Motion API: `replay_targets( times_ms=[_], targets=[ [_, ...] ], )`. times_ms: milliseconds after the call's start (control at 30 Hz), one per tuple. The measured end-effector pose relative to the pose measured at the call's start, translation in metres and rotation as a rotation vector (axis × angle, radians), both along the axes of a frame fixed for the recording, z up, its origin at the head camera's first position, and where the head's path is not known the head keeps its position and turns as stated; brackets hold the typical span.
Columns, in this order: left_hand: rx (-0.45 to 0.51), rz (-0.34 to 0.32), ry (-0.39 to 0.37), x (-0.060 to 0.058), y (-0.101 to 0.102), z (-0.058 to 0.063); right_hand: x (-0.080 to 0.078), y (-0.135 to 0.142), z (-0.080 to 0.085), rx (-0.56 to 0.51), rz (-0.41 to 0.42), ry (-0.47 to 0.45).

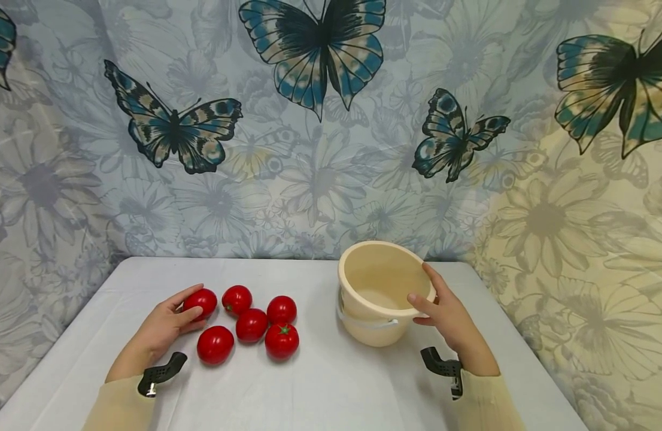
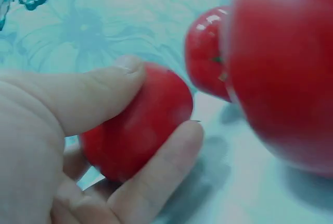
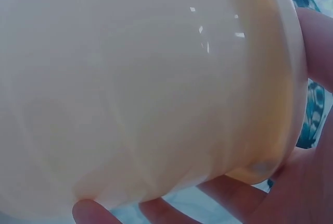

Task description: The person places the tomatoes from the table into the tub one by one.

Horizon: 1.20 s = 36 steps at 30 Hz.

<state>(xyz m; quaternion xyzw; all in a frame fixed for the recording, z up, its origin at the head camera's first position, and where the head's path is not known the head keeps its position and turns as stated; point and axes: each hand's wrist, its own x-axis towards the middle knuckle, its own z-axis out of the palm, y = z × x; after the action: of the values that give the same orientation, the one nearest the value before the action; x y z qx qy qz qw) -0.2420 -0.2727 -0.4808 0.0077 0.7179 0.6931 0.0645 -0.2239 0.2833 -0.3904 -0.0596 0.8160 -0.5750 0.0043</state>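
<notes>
Left hand (image 1: 161,328) pinches a red tomato (image 1: 202,303) between thumb and fingers; five loose tomatoes (image 1: 252,326) sit to its right. Right hand (image 1: 452,320) grips the cream bucket (image 1: 371,330) at its left by the rim. Uneven finger pressure could let the smooth tomato slip; one-sided pulling could tip the bucket. Right wrist view shows fingers (image 3: 93,213) along the outer wall, largely hidden from the head view, which alone shows the bucket's inside.

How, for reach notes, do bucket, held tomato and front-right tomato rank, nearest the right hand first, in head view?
1. Bucket: touching the right hand.
2. Front-right tomato: left of bucket.
3. Held tomato: in the left hand.
</notes>
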Motion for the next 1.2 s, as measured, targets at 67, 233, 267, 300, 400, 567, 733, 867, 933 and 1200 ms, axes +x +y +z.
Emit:
replay_targets(
  times_ms=[67, 233, 267, 300, 400, 567, 733, 867, 933, 1200],
  targets=[
    [0.026, 0.04, 0.007, 0.001, -0.002, 0.006, 0.001, 0.001, -0.001, -0.013, 0.001, -0.005],
    [0.091, 0.106, 0.078, 0.004, 0.0, 0.03, 0.001, 0.001, -0.002, -0.035, 0.005, -0.008],
    [0.101, 0.104, 0.096, 0.005, 0.001, 0.035, 0.0, 0.001, -0.002, -0.038, 0.004, -0.008],
    [0.103, 0.097, 0.114, 0.005, 0.004, 0.04, 0.0, 0.001, -0.003, -0.041, 0.003, -0.007],
    [0.078, 0.063, 0.164, 0.006, 0.016, 0.055, 0.0, 0.0, -0.003, -0.047, 0.0, -0.004],
    [0.049, -0.025, 0.197, 0.001, 0.041, 0.08, 0.0, 0.0, -0.003, -0.053, 0.001, -0.006],
    [0.01, -0.086, 0.222, -0.006, 0.061, 0.097, 0.0, 0.0, -0.003, -0.062, 0.004, -0.013],
    [-0.029, -0.126, 0.254, -0.011, 0.075, 0.106, 0.0, 0.0, -0.004, -0.074, 0.007, -0.024],
    [-0.031, -0.154, 0.268, -0.013, 0.084, 0.11, 0.0, 0.0, -0.004, -0.081, 0.007, -0.027],
    [-0.078, -0.249, 0.289, -0.018, 0.125, 0.131, 0.0, 0.001, -0.004, -0.088, 0.005, -0.025]
  ],
)
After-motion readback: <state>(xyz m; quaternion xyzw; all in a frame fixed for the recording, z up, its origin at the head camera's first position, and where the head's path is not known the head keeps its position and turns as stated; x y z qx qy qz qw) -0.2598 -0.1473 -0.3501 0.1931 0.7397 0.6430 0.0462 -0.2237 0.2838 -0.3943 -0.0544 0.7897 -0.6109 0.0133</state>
